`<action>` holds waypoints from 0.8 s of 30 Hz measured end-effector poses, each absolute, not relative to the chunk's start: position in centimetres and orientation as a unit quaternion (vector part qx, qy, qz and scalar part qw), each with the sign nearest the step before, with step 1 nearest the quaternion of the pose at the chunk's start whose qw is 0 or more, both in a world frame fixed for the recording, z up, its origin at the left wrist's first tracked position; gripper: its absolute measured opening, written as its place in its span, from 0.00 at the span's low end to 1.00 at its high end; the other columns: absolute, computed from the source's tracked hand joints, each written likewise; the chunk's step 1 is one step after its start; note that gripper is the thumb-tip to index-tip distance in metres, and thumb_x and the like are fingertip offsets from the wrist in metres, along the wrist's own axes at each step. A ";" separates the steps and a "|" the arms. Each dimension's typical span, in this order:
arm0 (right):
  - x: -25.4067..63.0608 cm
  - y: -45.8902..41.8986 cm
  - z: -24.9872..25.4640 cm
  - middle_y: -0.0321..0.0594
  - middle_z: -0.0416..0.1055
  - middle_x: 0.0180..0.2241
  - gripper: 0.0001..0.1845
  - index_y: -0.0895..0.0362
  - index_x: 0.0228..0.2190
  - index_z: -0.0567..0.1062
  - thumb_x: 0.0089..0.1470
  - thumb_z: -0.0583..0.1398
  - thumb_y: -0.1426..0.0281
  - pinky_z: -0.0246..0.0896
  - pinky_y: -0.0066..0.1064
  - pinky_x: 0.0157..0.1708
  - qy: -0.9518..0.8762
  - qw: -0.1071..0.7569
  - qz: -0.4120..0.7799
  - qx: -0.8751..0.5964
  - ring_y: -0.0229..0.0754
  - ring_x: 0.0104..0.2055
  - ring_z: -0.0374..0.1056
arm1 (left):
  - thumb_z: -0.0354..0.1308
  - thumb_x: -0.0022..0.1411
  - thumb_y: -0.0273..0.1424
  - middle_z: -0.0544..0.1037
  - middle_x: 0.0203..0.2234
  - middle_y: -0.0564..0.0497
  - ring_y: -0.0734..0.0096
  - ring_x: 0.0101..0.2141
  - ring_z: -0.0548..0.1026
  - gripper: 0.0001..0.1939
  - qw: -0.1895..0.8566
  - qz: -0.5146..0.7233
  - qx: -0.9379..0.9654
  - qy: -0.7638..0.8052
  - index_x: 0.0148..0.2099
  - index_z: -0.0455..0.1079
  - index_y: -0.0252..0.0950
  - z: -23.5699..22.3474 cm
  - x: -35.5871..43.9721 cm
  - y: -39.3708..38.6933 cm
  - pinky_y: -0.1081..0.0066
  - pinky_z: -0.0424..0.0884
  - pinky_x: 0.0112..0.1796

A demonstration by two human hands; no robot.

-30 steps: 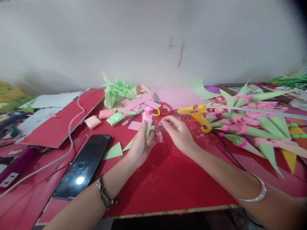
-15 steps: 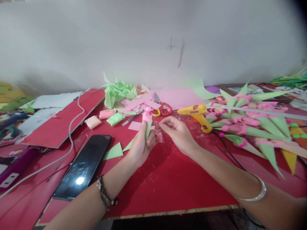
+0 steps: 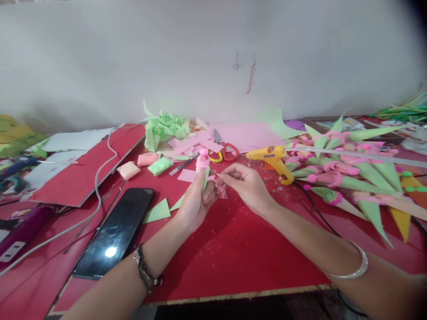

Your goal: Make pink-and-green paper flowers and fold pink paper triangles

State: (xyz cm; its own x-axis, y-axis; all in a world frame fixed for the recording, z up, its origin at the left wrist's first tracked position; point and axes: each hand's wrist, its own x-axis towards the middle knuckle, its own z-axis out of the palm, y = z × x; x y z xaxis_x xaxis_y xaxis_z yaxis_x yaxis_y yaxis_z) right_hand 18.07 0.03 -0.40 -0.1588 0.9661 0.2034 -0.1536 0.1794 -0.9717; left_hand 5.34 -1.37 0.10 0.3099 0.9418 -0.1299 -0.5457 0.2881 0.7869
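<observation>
My left hand (image 3: 197, 195) is closed around a small paper cone figure (image 3: 203, 163), pale green below with a pink top and a bright pink ball at its tip. The figure stands nearly upright above the table. Close to its right, my right hand (image 3: 245, 183) pinches a tiny pale bit between thumb and forefinger, too small to name. A little clear plastic wrapper (image 3: 223, 193) lies below the fingertips. Just behind the hands are scissors (image 3: 230, 151) with red handles and pink paper pieces (image 3: 187, 175).
A yellow glue gun (image 3: 271, 158) lies at the right, beside a pile of finished-looking cone figures (image 3: 353, 171). At the left are a black phone (image 3: 115, 231), clay packets (image 3: 160, 166), and a white cable (image 3: 97, 178). Crumpled green paper (image 3: 167, 129) sits near the wall.
Both hands stay almost in place. The cone figure has shifted very slightly left, and the right fingertips now show a tiny pale bit more plainly.
</observation>
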 end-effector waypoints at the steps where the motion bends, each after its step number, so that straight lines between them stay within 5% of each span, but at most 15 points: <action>1: 18.1 0.0 -0.4 0.32 0.70 0.19 0.07 0.58 0.23 0.67 0.45 0.60 0.67 0.63 0.27 0.20 -0.555 0.532 0.523 -0.368 0.34 0.18 0.66 | 0.47 0.58 0.43 0.52 0.08 0.61 0.83 0.14 0.55 0.20 0.740 0.500 0.328 0.308 0.21 0.58 0.35 0.1 5.3 -1.4 0.79 0.64 0.27; 7: 18.0 0.0 -0.3 0.32 0.68 0.16 0.11 0.58 0.22 0.67 0.49 0.55 0.64 0.62 0.27 0.19 -0.558 0.526 0.519 -0.378 0.33 0.16 0.64 | 0.56 0.53 0.38 0.52 0.09 0.60 0.81 0.17 0.58 0.20 0.721 0.498 0.361 0.319 0.18 0.54 0.34 0.0 5.4 -1.6 0.79 0.62 0.26; 12: 18.1 0.4 -0.8 0.36 0.74 0.28 0.06 0.56 0.30 0.73 0.47 0.57 0.71 0.65 0.30 0.36 -0.572 0.551 0.444 -0.414 0.37 0.33 0.70 | 0.54 0.55 0.32 0.52 0.09 0.60 0.83 0.15 0.53 0.19 0.719 0.498 0.363 0.322 0.17 0.52 0.34 0.0 5.5 -1.7 0.80 0.58 0.22; 15: 18.2 0.5 -1.1 0.38 0.74 0.32 0.09 0.56 0.33 0.74 0.48 0.55 0.72 0.63 0.34 0.42 -0.571 0.544 0.455 -0.413 0.38 0.37 0.70 | 0.51 0.57 0.33 0.53 0.11 0.61 0.84 0.14 0.50 0.13 0.721 0.501 0.348 0.328 0.23 0.59 0.33 0.0 5.4 -1.5 0.80 0.56 0.20; 18: 18.2 0.4 -1.0 0.38 0.74 0.29 0.08 0.57 0.33 0.72 0.48 0.56 0.70 0.65 0.33 0.37 -0.563 0.543 0.480 -0.398 0.37 0.33 0.71 | 0.46 0.59 0.35 0.55 0.13 0.61 0.85 0.13 0.50 0.11 0.738 0.501 0.319 0.321 0.31 0.64 0.34 0.1 5.3 -1.3 0.80 0.56 0.20; 24: 18.0 -0.1 -0.3 0.34 0.70 0.23 0.05 0.58 0.25 0.70 0.44 0.60 0.69 0.63 0.26 0.25 -0.597 0.547 0.415 -0.415 0.34 0.25 0.67 | 0.43 0.59 0.35 0.59 0.14 0.58 0.84 0.14 0.57 0.14 0.730 0.503 0.333 0.321 0.30 0.65 0.32 0.0 5.4 -1.3 0.80 0.57 0.19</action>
State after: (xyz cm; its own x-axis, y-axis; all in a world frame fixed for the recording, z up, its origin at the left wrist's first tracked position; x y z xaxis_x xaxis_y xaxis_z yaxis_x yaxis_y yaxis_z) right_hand 18.03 -0.07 -0.34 -0.0563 0.9495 0.3086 0.0415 0.3110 -0.9495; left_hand 5.43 -1.31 -0.01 0.2872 0.9485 -0.1337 -0.5216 0.2720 0.8087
